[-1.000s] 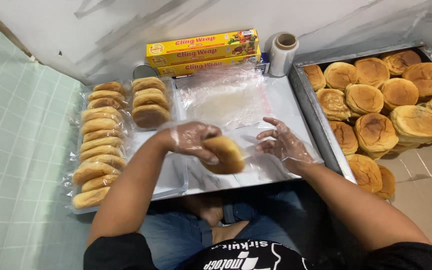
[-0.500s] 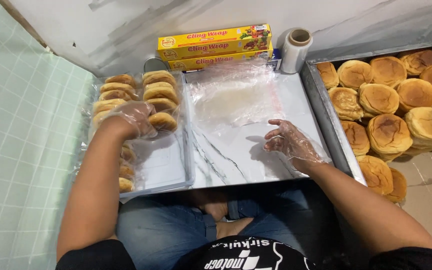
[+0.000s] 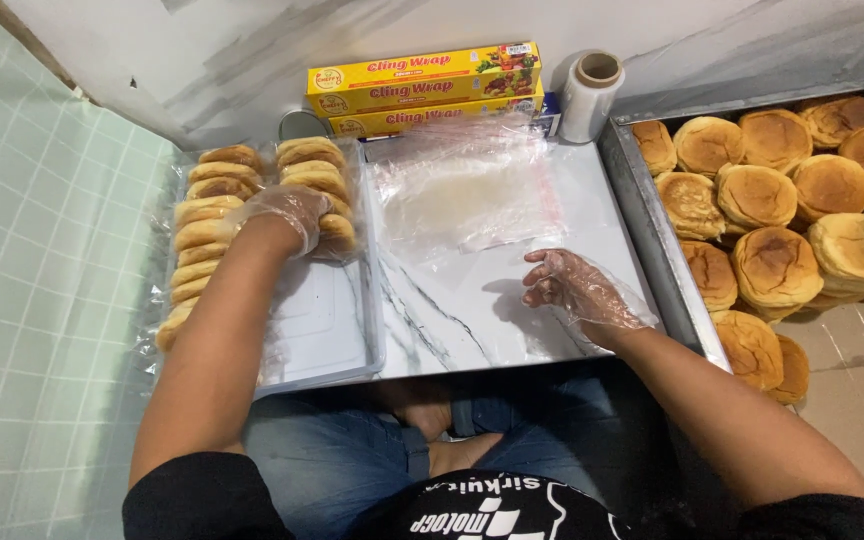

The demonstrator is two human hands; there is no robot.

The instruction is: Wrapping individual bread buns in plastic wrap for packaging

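A wrapped bun (image 3: 335, 228) sits at the near end of the right-hand row of wrapped buns (image 3: 314, 180), on a clear plastic tray (image 3: 312, 340) at the left edge of the white marble-patterned worktop (image 3: 472, 320). The left hand (image 3: 287, 215), in a thin clear glove, rests on that bun with its fingers curled over it; whether it grips or only presses cannot be told. A longer row of wrapped buns (image 3: 197, 245) lies along the tray's left side. The right hand (image 3: 577, 290), also gloved, hovers open and empty above the worktop's right side. To seat the bun well, it seems best to press it upright and snug against its neighbour so the row stays tight. At the worktop's far edge lies a sheet of clear film (image 3: 472, 195); behind it stand two long yellow boxes (image 3: 422, 88), stacked, with red lettering, and a roll of clear film (image 3: 592, 95) upright at the far right corner. A metal tray (image 3: 652, 230) of unwrapped brown buns (image 3: 782, 200) adjoins the right edge
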